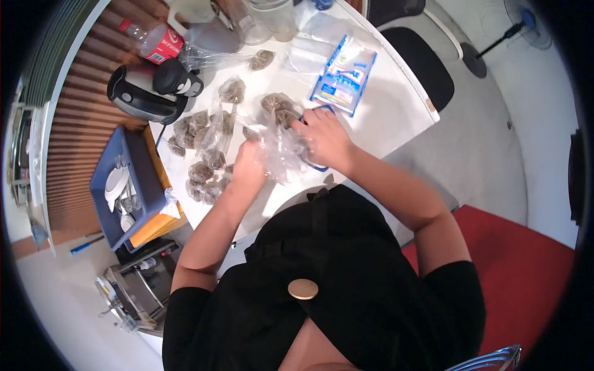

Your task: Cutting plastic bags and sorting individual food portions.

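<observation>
Crumpled clear plastic bags (280, 153) lie between my two hands over a white table. My left hand (250, 160) is closed on the plastic at its left side. The fingers of my right hand (327, 139) reach over the plastic and meet a small bag of dark brown dried material (284, 118); whether they grip it is hidden. Under and beside that hand shows a blue-rimmed object (320, 168), mostly covered. Several more filled small bags (200, 171) cluster left of my left hand. Two others, one filled bag (232, 90) and another (261, 60), sit farther back.
An ice bag pack (343, 76) lies at the right of the white table (399, 109). A black electric kettle (144, 92), black-lidded flask (177, 79), Coca-Cola bottle (153, 41) and pitcher (204, 23) stand back left. A blue bin (104, 185) holds dishes. Behind is a black chair (417, 65).
</observation>
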Demonstrator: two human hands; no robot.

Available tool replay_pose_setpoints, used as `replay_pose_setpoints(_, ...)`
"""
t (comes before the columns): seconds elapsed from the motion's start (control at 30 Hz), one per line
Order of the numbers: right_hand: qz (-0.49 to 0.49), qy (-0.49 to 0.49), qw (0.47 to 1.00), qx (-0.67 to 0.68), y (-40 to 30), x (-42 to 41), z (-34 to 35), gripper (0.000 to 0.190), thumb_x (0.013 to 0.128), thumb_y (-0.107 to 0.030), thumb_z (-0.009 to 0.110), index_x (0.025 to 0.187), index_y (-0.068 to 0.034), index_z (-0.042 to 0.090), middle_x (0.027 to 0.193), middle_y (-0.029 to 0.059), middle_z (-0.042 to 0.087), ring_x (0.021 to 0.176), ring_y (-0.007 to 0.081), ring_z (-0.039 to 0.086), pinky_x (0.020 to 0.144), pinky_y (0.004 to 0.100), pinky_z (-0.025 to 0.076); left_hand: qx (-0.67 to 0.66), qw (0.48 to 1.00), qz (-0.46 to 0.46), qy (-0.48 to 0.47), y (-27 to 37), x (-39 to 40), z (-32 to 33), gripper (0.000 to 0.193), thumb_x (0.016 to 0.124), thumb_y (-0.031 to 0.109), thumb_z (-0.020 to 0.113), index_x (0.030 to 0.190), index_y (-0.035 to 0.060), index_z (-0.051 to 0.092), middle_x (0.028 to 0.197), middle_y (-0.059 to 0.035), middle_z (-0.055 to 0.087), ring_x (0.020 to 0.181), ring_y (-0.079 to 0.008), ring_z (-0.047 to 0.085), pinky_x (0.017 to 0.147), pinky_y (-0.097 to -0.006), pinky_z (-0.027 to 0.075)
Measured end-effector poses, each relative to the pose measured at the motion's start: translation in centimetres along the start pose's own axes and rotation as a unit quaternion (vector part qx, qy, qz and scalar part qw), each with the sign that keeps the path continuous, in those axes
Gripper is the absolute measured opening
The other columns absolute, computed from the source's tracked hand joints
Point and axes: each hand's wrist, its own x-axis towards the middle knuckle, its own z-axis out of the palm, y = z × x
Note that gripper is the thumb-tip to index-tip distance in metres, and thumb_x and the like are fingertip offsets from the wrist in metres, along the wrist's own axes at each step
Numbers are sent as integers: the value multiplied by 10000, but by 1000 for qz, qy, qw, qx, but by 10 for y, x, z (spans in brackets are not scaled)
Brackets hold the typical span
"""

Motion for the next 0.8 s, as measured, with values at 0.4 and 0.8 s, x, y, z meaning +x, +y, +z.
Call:
replay_pose_setpoints(0.4, 13, 9, 1000, 23, 13, -14, 35, 459, 591, -114, 613, 1040, -141, 518, 821, 73, 477, 755, 265, 522, 660, 365, 411, -119, 991, -61, 11, 31, -10, -13, 105, 650, 70, 519, 702, -7, 570, 733, -189, 558, 684, -344, 559, 610, -394, 464)
replay_pose_setpoints(0.8, -62, 101, 993, 4, 16, -9, 52, 345, 654, -179, 558, 999, -168, 549, 692, 34, 465, 597, 205, 513, 524, 315, 408, -111, 992, 9, 64, 36, -19, -17, 83, 619, 49, 516, 685, -1, 530, 747, -173, 529, 713, -335, 547, 628, -394, 453)
